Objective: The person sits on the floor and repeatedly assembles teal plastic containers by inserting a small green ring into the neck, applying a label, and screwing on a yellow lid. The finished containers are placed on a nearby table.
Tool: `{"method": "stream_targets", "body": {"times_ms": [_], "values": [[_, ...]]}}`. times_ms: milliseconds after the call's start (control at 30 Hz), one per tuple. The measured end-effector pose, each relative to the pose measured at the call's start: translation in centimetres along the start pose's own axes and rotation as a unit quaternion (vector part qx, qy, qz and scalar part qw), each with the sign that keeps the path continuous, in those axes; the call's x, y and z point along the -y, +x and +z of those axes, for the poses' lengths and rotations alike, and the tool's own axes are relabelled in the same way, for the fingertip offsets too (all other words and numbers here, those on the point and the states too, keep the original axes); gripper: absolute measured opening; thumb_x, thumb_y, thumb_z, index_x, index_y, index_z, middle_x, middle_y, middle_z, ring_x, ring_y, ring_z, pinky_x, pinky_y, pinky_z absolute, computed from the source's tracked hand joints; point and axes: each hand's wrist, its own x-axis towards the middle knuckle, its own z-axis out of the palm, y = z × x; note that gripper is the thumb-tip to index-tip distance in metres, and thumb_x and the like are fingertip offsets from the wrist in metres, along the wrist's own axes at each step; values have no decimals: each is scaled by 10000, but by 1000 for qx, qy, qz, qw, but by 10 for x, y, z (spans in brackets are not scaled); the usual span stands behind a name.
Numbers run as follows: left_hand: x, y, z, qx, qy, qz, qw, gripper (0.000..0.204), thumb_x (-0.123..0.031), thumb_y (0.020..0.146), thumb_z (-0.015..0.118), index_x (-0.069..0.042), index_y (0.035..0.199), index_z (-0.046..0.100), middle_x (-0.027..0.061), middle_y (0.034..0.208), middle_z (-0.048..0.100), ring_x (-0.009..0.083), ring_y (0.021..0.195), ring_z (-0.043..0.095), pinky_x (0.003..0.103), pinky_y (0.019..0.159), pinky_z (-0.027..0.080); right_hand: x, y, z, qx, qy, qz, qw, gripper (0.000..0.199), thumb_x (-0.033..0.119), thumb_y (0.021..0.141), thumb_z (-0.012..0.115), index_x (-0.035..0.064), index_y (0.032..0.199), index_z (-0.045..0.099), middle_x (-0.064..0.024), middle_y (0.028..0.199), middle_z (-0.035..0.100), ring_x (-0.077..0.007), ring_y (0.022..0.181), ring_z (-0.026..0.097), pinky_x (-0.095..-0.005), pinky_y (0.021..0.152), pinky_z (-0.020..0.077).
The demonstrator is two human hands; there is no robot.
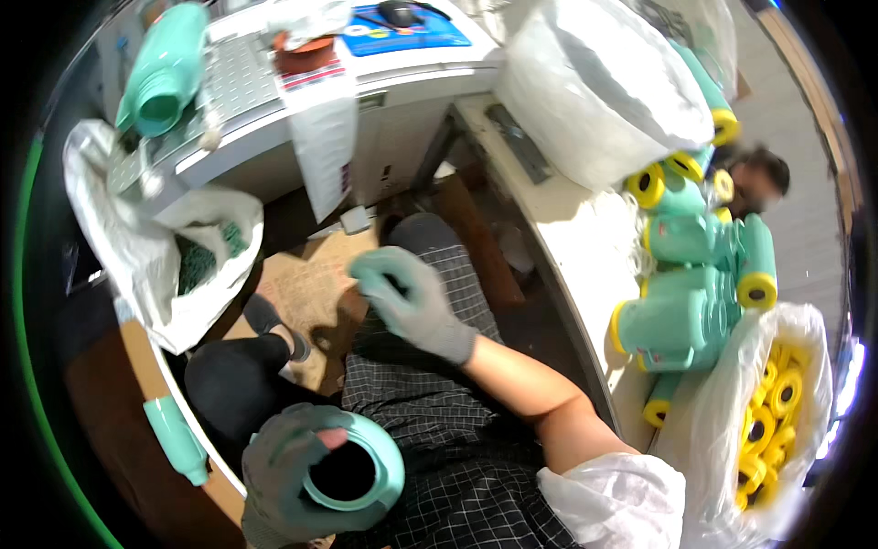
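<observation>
In the lower part of the view my left hand (283,467), in a grey glove with a bare fingertip showing, is wrapped round a teal plastic jug (389,467). The jug's wide round mouth faces up and its inside looks dark. Above my lap, over the checked dark apron (412,389), hangs my right hand (407,302) in a grey glove with teal fingertips. Its fingers are curled together in a loop, apart from the jug. Whether they pinch something small cannot be made out.
Several teal jugs with yellow rings (672,325) line the right bench (549,206), beside a large white bag (585,101). A clear bag of yellow rings (768,430) is at far right. A white sack with green scraps (137,247) hangs left. Another jug (169,69) lies on the machine.
</observation>
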Motion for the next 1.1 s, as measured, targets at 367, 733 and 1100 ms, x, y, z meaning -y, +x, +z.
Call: {"method": "stream_targets", "body": {"times_ms": [367, 733, 1100], "values": [[-30, 35, 1, 36, -31, -127, 991, 762, -120, 436, 824, -56, 1151, 566, 120, 1104, 629, 257, 1014, 636, 383, 884, 525, -63, -102, -278, -437, -180, 181, 863, 351, 236, 955, 738, -5, 1203, 675, -99, 1014, 719, -151, 772, 655, -302, 738, 548], [-29, 48, 61, 105, 113, -49, 987, 779, -145, 462, 874, -46, 1185, 601, 91, 1124, 573, 256, 1033, 625, 381, 911, 513, -115, -46, -371, -421, -473, 320, 705, 544, 511, 907, 661, 73, 1227, 709, -233, 1281, 571, -416, 1125, 622, -482, 976, 495], [-14, 42, 70, -34, 73, -180, 980, 1181, -262, 536, 982, 1, 1490, 337, 212, 1308, 519, 335, 1138, 619, 446, 929, 543, 3, -47, -204, -221, 43, 168, 960, 251, 163, 977, 719, -16, 1150, 691, -39, 944, 718, -100, 794, 614, -276, 727, 518]]}}
